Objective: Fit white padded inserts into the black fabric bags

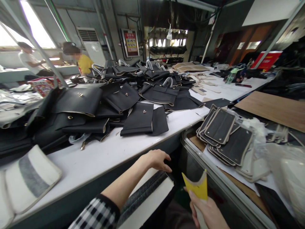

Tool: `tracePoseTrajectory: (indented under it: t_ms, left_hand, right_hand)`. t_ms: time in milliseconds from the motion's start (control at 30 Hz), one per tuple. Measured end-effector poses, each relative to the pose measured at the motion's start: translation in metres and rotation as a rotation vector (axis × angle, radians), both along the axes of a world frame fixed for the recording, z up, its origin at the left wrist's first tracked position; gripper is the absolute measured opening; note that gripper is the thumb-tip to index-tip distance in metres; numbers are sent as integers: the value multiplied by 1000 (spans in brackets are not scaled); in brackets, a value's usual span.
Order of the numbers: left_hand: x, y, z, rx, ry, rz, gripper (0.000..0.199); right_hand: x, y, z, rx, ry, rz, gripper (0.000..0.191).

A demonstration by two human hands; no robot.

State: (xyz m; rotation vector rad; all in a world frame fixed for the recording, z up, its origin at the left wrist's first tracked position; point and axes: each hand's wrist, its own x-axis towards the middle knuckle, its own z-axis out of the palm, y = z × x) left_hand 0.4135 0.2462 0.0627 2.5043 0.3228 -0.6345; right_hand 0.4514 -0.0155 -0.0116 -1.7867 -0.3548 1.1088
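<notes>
My left hand point(157, 160) reaches over the far end of a white panel point(152, 198) with a dark strip along it. Its fingers are bent and apart, with nothing visible in them; whether they touch the panel cannot be made out. Low on the right, my right hand point(207, 210) grips a yellow-ended piece with a concave notched end point(198, 188). A pale lower part of that piece shows beneath the fingers. A similar white panel with a dark band point(34, 171) lies on the table at the left.
Black leather bag pieces point(139, 117) with metal clasps are heaped along the white table point(100, 165). Stacked black panels with pale edges point(220, 125) and clear plastic point(254, 127) occupy the right-hand worktop. A brown board point(274, 106) lies behind them. Two people sit at the back left.
</notes>
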Motion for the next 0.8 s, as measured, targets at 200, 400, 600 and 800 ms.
tracePoseTrajectory:
  t_ms: [200, 400, 600, 800]
  left_hand:
    - [-52, 28, -14, -168, -202, 269, 64]
    - [-84, 33, -44, -366, -242, 396, 48]
    - [-85, 28, -63, -535, -273, 500, 48]
    - [-89, 24, -67, -648, -276, 556, 48]
  right_hand:
    - [-9, 57, -5, 76, 303, -206, 49]
    - [-20, 66, -10, 131, 310, -216, 48]
    - [-20, 59, -42, 153, 146, -205, 60]
    - [-14, 49, -67, 276, -50, -186, 60]
